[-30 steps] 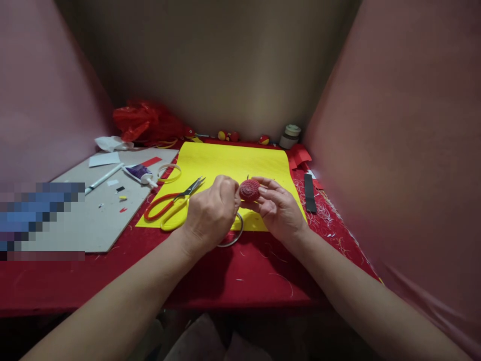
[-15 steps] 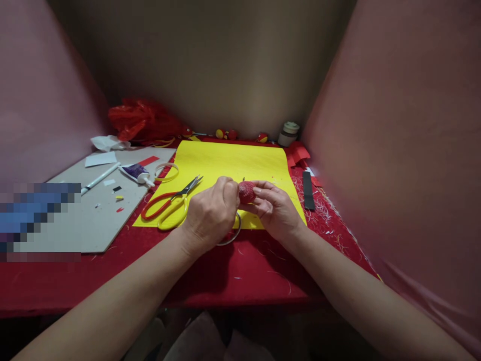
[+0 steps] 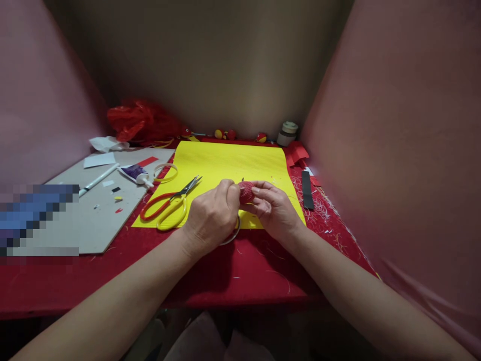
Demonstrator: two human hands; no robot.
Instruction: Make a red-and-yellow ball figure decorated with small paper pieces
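Now the fisted left hand (image 3: 213, 211) sits closer to the right hand (image 3: 280, 208) pinching the red ball (image 3: 246, 192).

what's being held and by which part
A red rounded piece: the right hand holds its right side. The left hand is at its left side, its grip hidden.

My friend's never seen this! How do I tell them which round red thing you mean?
First find the big yellow sheet on the red cloth. Over its near half, the right hand holds the red ball in its fingers, right by the left hand. Other small round things sit along the back, but only this one is held.
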